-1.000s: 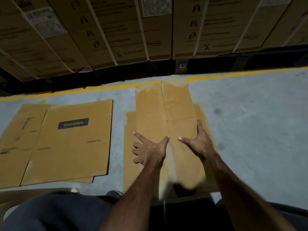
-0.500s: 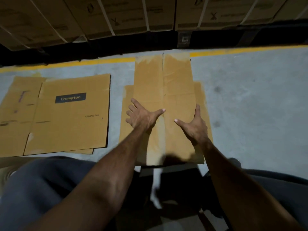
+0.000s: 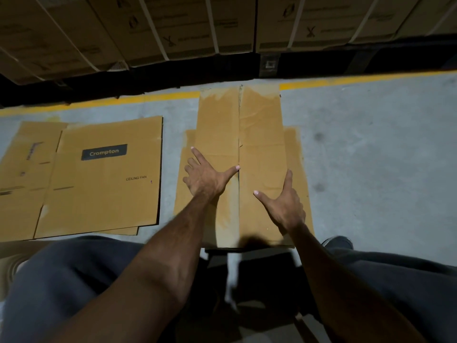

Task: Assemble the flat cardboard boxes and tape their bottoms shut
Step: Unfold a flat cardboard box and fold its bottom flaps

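Note:
A brown cardboard box (image 3: 262, 134) stands on the grey floor in front of me, its two long flaps folded down so that they meet at a middle seam. My left hand (image 3: 206, 174) presses flat on the left flap, thumb tip at the seam. My right hand (image 3: 284, 203) presses flat on the right flap, fingers spread, a little nearer to me. Side flaps stick out beneath on both sides. No tape is in view.
A flat "Crompton" ceiling fan carton (image 3: 99, 177) lies on the floor to the left. A yellow floor line (image 3: 123, 101) runs across behind. Strapped cartons (image 3: 197, 28) are stacked on a dark pallet at the back. My knees frame the bottom of the view.
Both hands have slid a little farther up the flaps, the left one leading. My head has tipped downward, so the box sits lower in view.

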Demonstrator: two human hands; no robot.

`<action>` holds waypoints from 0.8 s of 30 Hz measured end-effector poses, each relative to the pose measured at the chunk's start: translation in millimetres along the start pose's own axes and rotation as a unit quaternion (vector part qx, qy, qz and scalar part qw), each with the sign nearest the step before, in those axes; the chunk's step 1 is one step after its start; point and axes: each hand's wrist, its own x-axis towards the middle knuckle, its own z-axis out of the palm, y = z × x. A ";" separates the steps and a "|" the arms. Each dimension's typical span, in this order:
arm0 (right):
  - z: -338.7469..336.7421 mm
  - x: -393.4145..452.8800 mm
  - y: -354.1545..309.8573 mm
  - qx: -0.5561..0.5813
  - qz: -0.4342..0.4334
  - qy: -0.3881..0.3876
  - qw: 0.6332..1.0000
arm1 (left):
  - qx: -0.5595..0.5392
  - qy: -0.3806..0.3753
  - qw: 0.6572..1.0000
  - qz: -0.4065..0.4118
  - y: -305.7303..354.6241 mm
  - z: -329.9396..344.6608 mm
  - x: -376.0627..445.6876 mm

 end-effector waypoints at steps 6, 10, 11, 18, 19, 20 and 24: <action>1.6 -0.7 1.6 0.007 -0.001 0.001 1.000 | -0.029 -0.006 1.000 0.008 -6.9 2.6 -7.7; -1.3 2.0 0.4 0.017 0.000 -0.010 1.000 | -0.040 -0.022 0.999 0.014 -12.3 1.4 -12.8; -1.9 3.0 0.0 0.021 0.000 -0.017 1.000 | -0.047 -0.028 0.998 0.016 -15.2 0.0 -13.3; -29.7 3.2 -10.3 -0.018 -0.029 -0.055 0.998 | -0.078 -0.072 0.993 0.055 -37.8 -18.8 -18.2; -34.0 1.8 -12.0 -0.031 -0.034 -0.054 0.997 | -0.076 -0.074 0.993 0.061 -41.5 -23.5 -19.2; -38.1 -0.4 -13.2 -0.043 -0.039 -0.053 0.997 | -0.072 -0.075 0.992 0.066 -45.3 -29.4 -20.9; -53.3 -19.3 -25.3 -0.087 -0.074 -0.052 0.992 | -0.036 -0.084 0.991 0.102 -56.5 -68.6 -30.8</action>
